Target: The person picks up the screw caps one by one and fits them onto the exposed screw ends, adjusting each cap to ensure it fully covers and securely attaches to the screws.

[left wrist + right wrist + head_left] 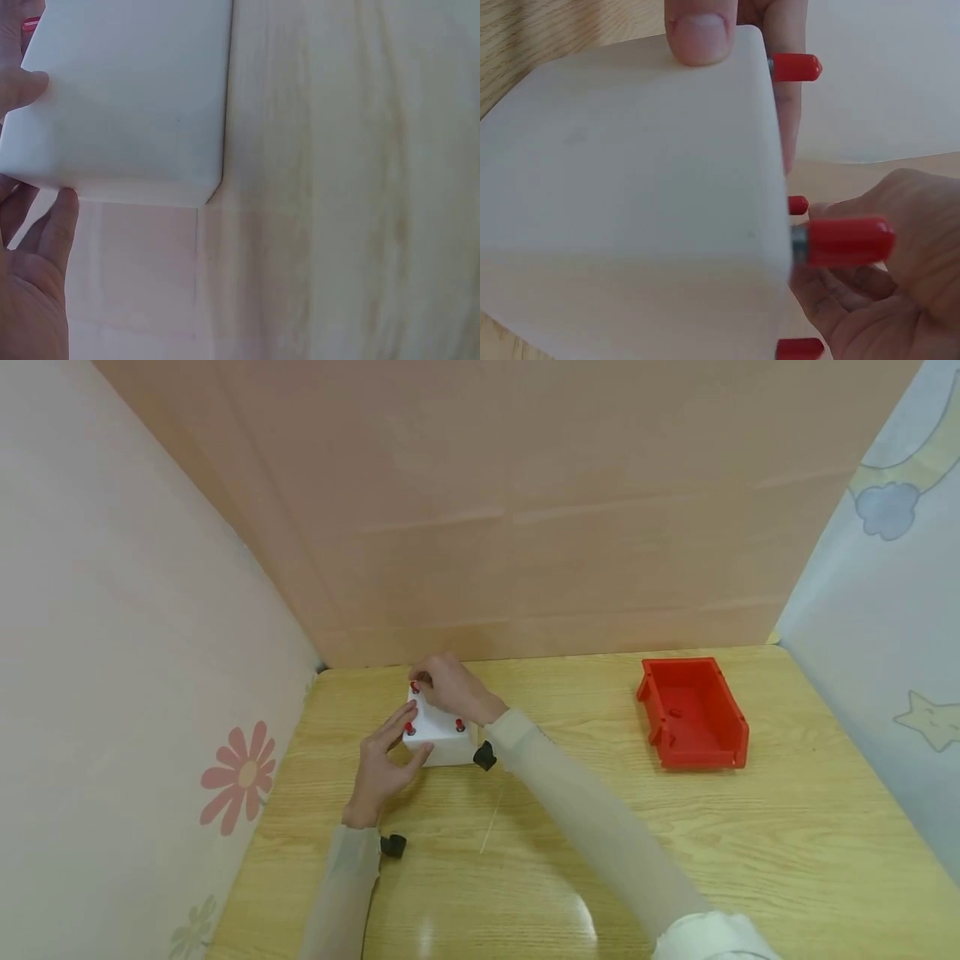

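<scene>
A white box (442,747) stands on the table, with several upright red-capped metal posts on its top, one red cap (851,241) looming large in the right wrist view. My left hand (381,768) grips the box at its near left side. Its thumb (700,34) presses one face while the fingers reach around another. Over the far left corner of the box, my right hand (453,687) has its fingers curled at a far red cap (415,687) and pinches it. Those fingertips are partly hidden behind the posts in the right wrist view.
To the right on the wooden table (585,827) stands a red bin (697,714) with a few small red pieces inside. A brown panel (525,527) rises behind the table. Pale patterned walls flank it, the left one (150,610) close to the left arm.
</scene>
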The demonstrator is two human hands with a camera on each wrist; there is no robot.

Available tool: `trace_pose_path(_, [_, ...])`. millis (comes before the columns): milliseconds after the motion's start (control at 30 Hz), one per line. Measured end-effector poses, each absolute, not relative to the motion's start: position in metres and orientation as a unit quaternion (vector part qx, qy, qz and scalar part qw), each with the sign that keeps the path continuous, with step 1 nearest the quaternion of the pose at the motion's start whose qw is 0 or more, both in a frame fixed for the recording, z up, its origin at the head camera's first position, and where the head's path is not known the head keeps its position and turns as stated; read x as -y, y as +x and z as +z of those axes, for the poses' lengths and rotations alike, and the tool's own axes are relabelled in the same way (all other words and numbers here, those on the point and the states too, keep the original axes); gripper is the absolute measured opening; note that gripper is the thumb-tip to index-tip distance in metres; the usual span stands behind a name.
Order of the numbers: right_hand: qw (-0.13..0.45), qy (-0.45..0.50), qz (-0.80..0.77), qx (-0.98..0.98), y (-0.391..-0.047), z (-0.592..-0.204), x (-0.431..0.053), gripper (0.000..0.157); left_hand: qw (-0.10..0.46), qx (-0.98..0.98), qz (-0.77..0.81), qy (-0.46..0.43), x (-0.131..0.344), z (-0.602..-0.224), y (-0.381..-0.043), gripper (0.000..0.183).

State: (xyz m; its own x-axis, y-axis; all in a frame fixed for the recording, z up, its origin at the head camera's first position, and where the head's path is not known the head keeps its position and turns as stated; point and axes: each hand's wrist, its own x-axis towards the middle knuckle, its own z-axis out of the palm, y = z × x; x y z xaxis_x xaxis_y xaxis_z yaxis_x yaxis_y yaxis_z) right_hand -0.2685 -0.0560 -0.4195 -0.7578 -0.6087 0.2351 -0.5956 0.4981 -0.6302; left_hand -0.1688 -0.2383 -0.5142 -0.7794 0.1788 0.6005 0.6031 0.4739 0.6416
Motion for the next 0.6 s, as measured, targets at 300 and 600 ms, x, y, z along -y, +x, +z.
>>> trace_pose_path(300, [-0.032, -0.362, -0.358, -0.86, -0.271, -0.409, 0.032, 0.022, 0.241, 0.838, -0.42, -0.251, 0.244, -0.512, -0.173, 0.062])
trace_pose_path(600, [-0.064, -0.352, -0.346, -0.867, -0.269, -0.397, -0.009, 0.022, 0.211, 0.866, -0.383, -0.244, 0.249, -0.506, -0.175, 0.061])
